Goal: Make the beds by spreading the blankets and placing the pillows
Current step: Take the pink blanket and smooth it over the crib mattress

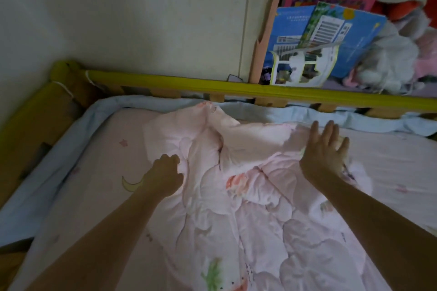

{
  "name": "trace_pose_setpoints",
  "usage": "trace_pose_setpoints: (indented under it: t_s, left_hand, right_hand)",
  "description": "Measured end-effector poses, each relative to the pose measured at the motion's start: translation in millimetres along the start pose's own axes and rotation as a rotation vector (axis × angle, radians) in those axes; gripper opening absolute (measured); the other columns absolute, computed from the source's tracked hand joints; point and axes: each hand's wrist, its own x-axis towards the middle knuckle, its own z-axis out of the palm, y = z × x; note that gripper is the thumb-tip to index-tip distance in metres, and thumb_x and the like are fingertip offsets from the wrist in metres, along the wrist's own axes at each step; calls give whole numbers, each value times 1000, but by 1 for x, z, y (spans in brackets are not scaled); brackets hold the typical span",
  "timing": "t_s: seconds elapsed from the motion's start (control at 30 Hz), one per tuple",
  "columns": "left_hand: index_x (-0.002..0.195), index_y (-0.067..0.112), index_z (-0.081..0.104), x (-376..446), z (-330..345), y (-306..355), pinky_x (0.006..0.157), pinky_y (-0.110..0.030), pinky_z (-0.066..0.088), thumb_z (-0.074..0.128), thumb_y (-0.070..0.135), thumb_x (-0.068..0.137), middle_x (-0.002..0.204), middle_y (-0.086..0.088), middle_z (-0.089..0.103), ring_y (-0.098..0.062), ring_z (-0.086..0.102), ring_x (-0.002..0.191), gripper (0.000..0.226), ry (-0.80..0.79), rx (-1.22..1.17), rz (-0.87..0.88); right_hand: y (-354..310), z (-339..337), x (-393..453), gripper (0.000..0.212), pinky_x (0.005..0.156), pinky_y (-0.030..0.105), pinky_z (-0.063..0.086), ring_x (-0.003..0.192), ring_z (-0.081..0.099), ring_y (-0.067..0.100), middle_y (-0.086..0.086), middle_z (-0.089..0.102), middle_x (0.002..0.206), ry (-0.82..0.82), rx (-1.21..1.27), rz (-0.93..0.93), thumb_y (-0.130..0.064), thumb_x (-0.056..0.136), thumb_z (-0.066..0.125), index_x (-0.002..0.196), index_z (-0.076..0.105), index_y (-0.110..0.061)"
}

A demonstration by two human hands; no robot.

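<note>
We're looking down at a small bed, and the pink quilted blanket [236,196] lies rumpled through the centre of the frame, bunched into a ridge that runs up toward the top rail. Our left hand [165,172], centre left, has its fingers curled down into the blanket's edge, gripping a fold of it. Our right hand [324,151], centre right, is spread flat with fingers straight and apart, pressing on the blanket's upper right corner. Under the blanket we see the pink sheet [101,168], printed with small stars and a yellow moon just left of our left wrist. A pale blue padded border [59,158] runs round the sheet along the left and top sides. Beyond it sits the wooden bed frame with its yellow-green padded rail [189,81] crossing the frame. In the upper right, blue picture books [331,38] lean behind the rail beside a heap of soft things [390,54]. No pillow shows.
</note>
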Motion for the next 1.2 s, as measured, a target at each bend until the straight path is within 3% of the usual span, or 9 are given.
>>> trace_pose_setpoints:
  t_s: [0.33, 0.47, 0.53, 0.63, 0.73, 0.83, 0.93, 1.07, 1.2]
  left_hand:
    - [139, 8, 36, 53, 22, -63, 100, -39, 43, 54, 21, 93, 134, -17, 41, -33, 46, 122, 52, 15, -178, -128]
    - [143, 2, 24, 91, 45, -99, 99, -43, 44, 57, 31, 93, 137, -23, 37, -38, 46, 123, 66, 16, -362, -262]
    - [143, -1, 20, 108, 54, -114, 98, -42, 44, 59, 38, 91, 139, -25, 38, -40, 46, 124, 76, 21, -517, -328]
    - [145, -1, 20, 130, 64, -126, 97, -36, 42, 64, 39, 88, 143, -20, 41, -35, 45, 128, 82, -30, -773, -366]
    - [127, 6, 44, 142, 79, -133, 84, -30, 50, 71, 38, 81, 115, -2, 60, -25, 61, 109, 62, -44, -901, -275]
    - [131, 19, 43, 143, 95, -147, 81, -32, 54, 58, 18, 91, 93, -3, 63, -18, 62, 80, 43, -65, -985, -109]
    - [133, 14, 50, 144, 98, -166, 94, -39, 49, 43, 4, 96, 110, -19, 63, -27, 61, 94, 39, 62, -1087, -165]
    - [104, 2, 68, 160, 90, -206, 79, -27, 44, 44, 11, 99, 101, -11, 68, -28, 62, 96, 26, 209, -984, -214]
    - [96, -1, 62, 171, 79, -229, 77, -34, 45, 39, 14, 100, 99, -18, 65, -33, 60, 94, 28, 247, -973, -254]
  right_hand:
    - [-154, 26, 0, 66, 118, 52, 6, 147, 9, 34, 12, 10, 159, 193, 26, -695, -25, 91, 50, 151, 22, -21]
    - [-187, 58, 24, 58, 118, 49, -3, 146, 1, 33, 11, 2, 159, -246, -47, -267, -37, 98, 35, 150, 15, -20]
    - [-217, 62, 26, 58, 118, 51, 0, 146, 1, 36, 18, 2, 158, -232, -18, -106, -35, 100, 32, 149, 17, -9]
    - [-282, 64, 15, 53, 118, 45, 7, 147, 7, 31, 14, 9, 159, 7, 184, -370, -30, 98, 40, 146, 26, -12]
    - [-345, 64, -2, 59, 106, 38, 35, 131, 39, 30, 8, 34, 145, -121, 452, -485, -43, 93, 51, 141, 34, -13]
    - [-397, 70, -7, 90, 98, 42, 41, 125, 44, 32, 8, 34, 143, -303, 452, -371, -65, 84, 50, 149, 14, -15]
    - [-435, 75, -8, 102, 97, 42, 40, 124, 47, 34, 10, 35, 142, -385, 394, -323, -63, 81, 56, 151, -2, -16]
    - [-473, 82, -7, 62, 96, 35, 42, 120, 51, 31, 12, 47, 134, -336, 443, -246, -15, 93, 51, 145, 20, -3]
    - [-504, 74, 1, 22, 72, 26, 44, 99, 61, 30, 16, 63, 103, -298, 684, -244, 2, 81, 53, 102, 61, 2]
